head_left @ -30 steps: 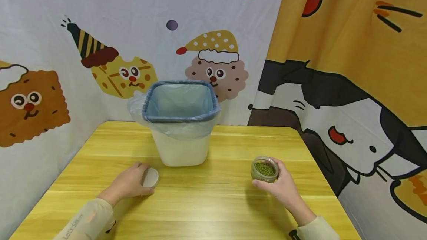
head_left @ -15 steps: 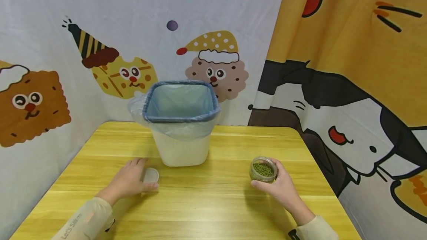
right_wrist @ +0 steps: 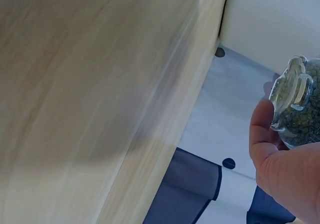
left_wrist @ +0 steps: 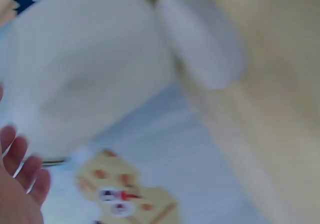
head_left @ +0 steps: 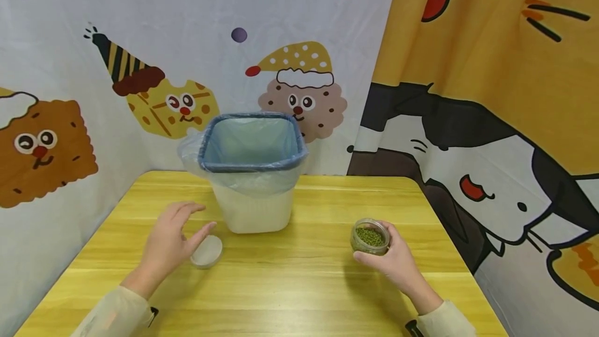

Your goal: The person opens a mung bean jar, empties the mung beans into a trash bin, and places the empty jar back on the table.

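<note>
My right hand [head_left: 395,261] grips a small clear glass jar [head_left: 357,243] of green beans [head_left: 370,236], its top uncovered, above the right part of the table. In the right wrist view the fingers and thumb curl round the jar [right_wrist: 287,91]. Over the table's left part my left hand [head_left: 166,241] is raised with fingers spread, holding nothing. A round white lid [head_left: 207,251] lies on the wood just beside its thumb, apart from it. The left wrist view is blurred; there the lid [left_wrist: 202,39] sits away from the left hand [left_wrist: 22,184].
A white bin [head_left: 255,209] with a blue rim [head_left: 252,166] and a clear plastic liner stands at the back middle of the yellow wooden table [head_left: 281,295]. Behind the table hang a white cartoon-printed cloth [head_left: 196,9] and an orange one [head_left: 468,56].
My left hand has let go of the white lid and lifted up and away, leaving it on the table. My right hand with the jar stays almost still.
</note>
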The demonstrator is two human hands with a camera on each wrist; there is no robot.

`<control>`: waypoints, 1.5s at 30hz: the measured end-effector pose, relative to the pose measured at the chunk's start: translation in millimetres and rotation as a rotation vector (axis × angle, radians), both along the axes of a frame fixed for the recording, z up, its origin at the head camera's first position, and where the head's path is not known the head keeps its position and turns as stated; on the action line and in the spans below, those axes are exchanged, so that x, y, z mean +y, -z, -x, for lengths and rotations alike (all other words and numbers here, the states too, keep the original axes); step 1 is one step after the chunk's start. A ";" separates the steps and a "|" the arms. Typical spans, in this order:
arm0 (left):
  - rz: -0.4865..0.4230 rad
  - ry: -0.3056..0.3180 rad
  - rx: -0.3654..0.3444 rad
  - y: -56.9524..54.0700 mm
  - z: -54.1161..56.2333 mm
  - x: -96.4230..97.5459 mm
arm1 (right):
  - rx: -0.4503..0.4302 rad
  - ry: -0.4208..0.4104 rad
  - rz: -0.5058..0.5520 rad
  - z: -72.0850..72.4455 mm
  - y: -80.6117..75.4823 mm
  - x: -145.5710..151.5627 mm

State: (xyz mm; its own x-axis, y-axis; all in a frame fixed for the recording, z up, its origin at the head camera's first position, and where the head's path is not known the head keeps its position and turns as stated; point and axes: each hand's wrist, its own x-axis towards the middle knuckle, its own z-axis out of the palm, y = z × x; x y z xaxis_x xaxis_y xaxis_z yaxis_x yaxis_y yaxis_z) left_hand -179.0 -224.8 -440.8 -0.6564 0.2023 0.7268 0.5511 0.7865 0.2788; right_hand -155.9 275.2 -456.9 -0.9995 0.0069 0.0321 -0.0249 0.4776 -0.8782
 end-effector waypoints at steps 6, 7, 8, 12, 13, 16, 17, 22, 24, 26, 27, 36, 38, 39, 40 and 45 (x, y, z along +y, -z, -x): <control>-0.023 0.070 0.454 -52.1 0.3 30.3 | 0.000 0.022 -0.004 -0.3 -1.6 2.3; -0.014 0.077 0.475 -58.4 1.0 34.0 | -0.004 0.022 -0.008 -0.3 -1.6 2.3; -0.003 0.081 0.486 -63.8 1.9 36.9 | -0.009 0.023 -0.012 -0.4 -1.6 2.2; 0.047 0.075 0.489 -77.3 7.9 43.8 | -0.018 0.019 -0.014 -1.1 -0.8 2.2; 0.056 0.073 0.486 -79.1 9.7 44.5 | -0.017 0.017 -0.012 -1.4 -0.5 2.3; 0.070 0.068 0.475 -82.5 15.2 45.6 | -0.011 0.011 -0.003 -2.2 0.2 3.0; 0.071 0.069 0.468 -83.1 17.3 45.8 | -0.009 0.010 0.002 -2.2 0.4 3.2; 0.081 0.064 0.417 -83.6 24.4 46.2 | 0.006 0.013 0.010 -2.2 1.6 5.0; 0.088 0.060 0.379 -83.3 25.8 46.0 | 0.011 0.014 0.011 -2.0 1.9 5.5; 0.101 0.054 0.342 -82.5 27.1 46.1 | 0.016 0.015 0.008 -1.6 2.0 5.8; 0.107 0.053 0.327 -82.1 28.0 46.6 | 0.016 0.015 0.007 -1.5 2.0 6.0; 0.134 -0.051 0.256 -75.0 36.8 57.6 | -0.002 0.015 -0.004 0.2 -0.2 5.8; 0.104 -0.066 0.262 -72.7 36.8 59.8 | 0.006 0.003 -0.004 1.3 -2.8 6.3; 0.085 -0.068 0.267 -71.9 37.0 60.7 | 0.015 -0.002 -0.008 2.3 -5.0 6.8; 0.072 -0.067 0.269 -71.5 37.2 61.4 | 0.027 -0.008 -0.013 3.9 -7.8 7.5; 0.043 -0.064 0.267 -70.4 39.2 63.3 | 0.103 -0.019 -0.094 24.1 -40.1 10.8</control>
